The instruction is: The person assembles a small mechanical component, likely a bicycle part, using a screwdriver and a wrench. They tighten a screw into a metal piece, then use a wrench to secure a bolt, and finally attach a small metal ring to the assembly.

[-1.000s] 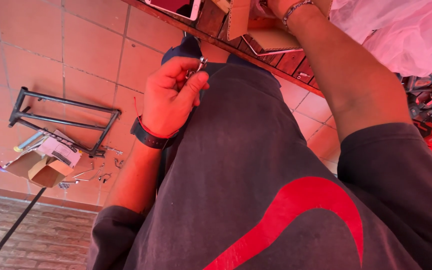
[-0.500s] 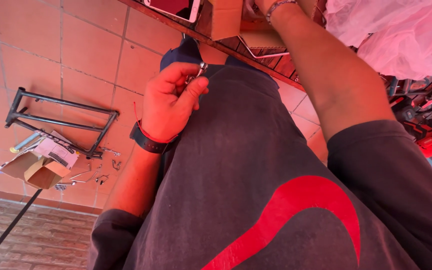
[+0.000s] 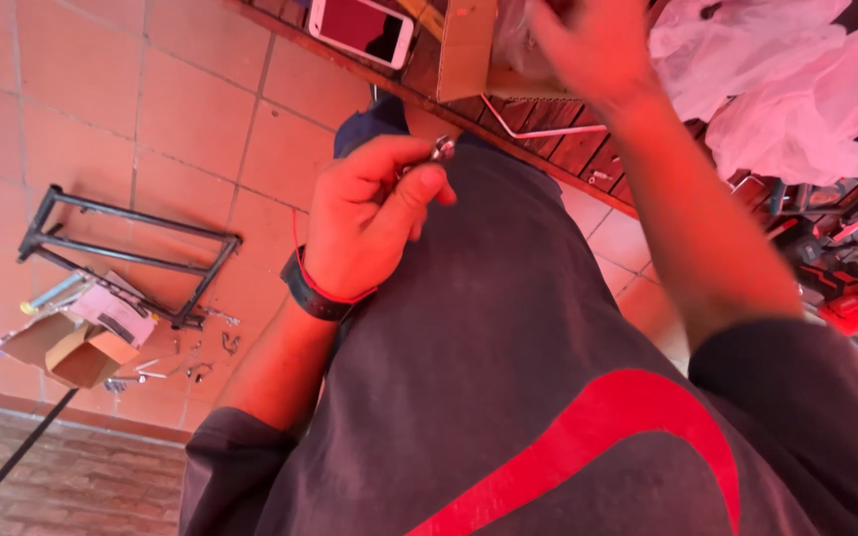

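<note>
My left hand (image 3: 364, 223) is held up in front of my dark shirt (image 3: 508, 397), which has a red stripe. It wears a black wristband and pinches a small metal part (image 3: 442, 149) between thumb and forefinger. My right hand (image 3: 588, 45) is blurred at the top. It reaches toward an open cardboard box (image 3: 464, 50) and a clear plastic bag (image 3: 518, 35) on a wooden bench (image 3: 558, 149). I cannot make out whether it holds anything.
A phone with a white frame (image 3: 361, 28) lies on the bench edge. On the tiled floor lie a black metal frame (image 3: 126, 253), an open cardboard box (image 3: 71, 342) and several small loose metal parts (image 3: 191, 362). White cloth (image 3: 747, 89) and red power tools (image 3: 851, 298) sit at the right.
My right hand has come into view above the bench, moving fast and blurred. My left hand keeps the small metal part, a little lower in view. The view has tilted toward the bench.
</note>
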